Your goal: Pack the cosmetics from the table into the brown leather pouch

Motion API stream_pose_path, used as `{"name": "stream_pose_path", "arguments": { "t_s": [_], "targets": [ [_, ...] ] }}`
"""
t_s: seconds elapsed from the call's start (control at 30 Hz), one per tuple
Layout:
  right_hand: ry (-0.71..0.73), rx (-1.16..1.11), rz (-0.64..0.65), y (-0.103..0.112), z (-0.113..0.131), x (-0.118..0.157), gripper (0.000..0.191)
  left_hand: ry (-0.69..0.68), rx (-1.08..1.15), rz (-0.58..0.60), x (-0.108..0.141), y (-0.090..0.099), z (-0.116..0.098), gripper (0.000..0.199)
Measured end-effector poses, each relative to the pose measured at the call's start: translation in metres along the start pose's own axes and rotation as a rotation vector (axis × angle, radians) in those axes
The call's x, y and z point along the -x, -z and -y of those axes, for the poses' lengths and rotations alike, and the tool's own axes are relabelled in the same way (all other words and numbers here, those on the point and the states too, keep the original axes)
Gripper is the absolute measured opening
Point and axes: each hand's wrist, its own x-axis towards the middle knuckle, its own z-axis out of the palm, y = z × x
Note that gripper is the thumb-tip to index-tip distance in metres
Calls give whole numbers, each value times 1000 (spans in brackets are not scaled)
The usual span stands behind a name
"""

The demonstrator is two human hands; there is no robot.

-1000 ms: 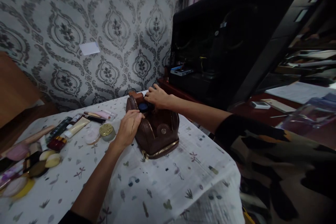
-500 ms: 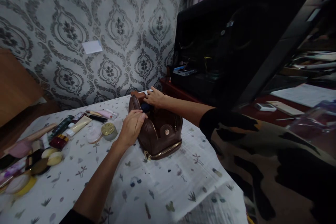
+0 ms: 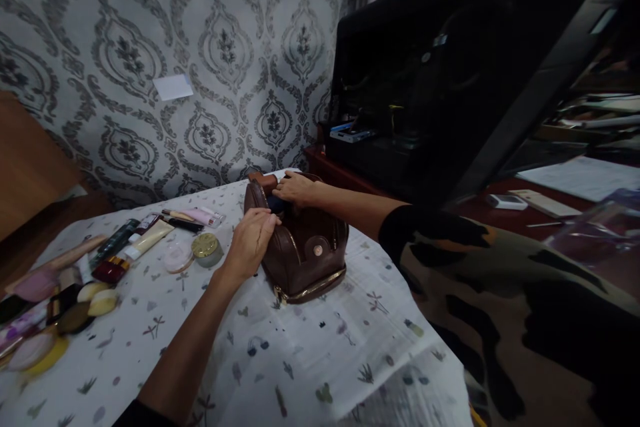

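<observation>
A brown leather bag (image 3: 310, 273) with gold zips stands unzipped on a white patterned cloth (image 3: 300, 353). My left hand (image 3: 251, 243) is closed on the bag's left rim. At the bag's far side, my right hand (image 3: 295, 189) reaches over the opening, its fingers bent around something I cannot make out. A dark blue item (image 3: 277, 205) shows inside the bag, just below my right hand. Left of the bag are a gold-lidded jar (image 3: 207, 249) and a round pale compact (image 3: 178, 256).
Tubes (image 3: 150, 240), brushes, sponges (image 3: 103, 301) and other cosmetics lie at the left. A large black screen (image 3: 400, 93) stands behind at the right, on a dark red desk (image 3: 530, 217) with papers and small items. A cardboard box (image 3: 35, 167) is at far left.
My right hand has lowered slightly toward the bag's opening, and its fingers are less raised. My left hand stays on the rim.
</observation>
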Motion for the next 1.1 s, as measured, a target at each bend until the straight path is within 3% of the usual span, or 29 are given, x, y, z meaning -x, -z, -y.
{"name": "stream_pose_path", "arguments": {
  "t_s": [0.3, 0.47, 0.67, 0.73, 0.8, 0.87, 1.1],
  "targets": [
    [-8, 43, 29, -4, 4, -4, 67, -1, -4, 4, -1, 0, -1, 59],
    [-19, 75, -46, -4, 7, 0, 58, 8, -16, 9, 0, 0, -1, 58],
    [-26, 0, -28, 10, 3, 4, 63, -1, -27, 2, 0, 0, 0, 57],
    [-38, -53, -29, 18, 3, 7, 58, -6, -23, 1, 0, 0, 0, 56],
    [-74, -120, -19, 24, 8, 12, 41, -3, -22, 5, 0, 1, 0, 55],
    [-102, -178, 24, 24, 17, 17, 30, -1, -22, 15, -1, 1, 0, 55],
    [-153, -312, 287, 3, 44, 23, 30, -20, -8, 4, 0, 0, 0, 56]
  ]
}}
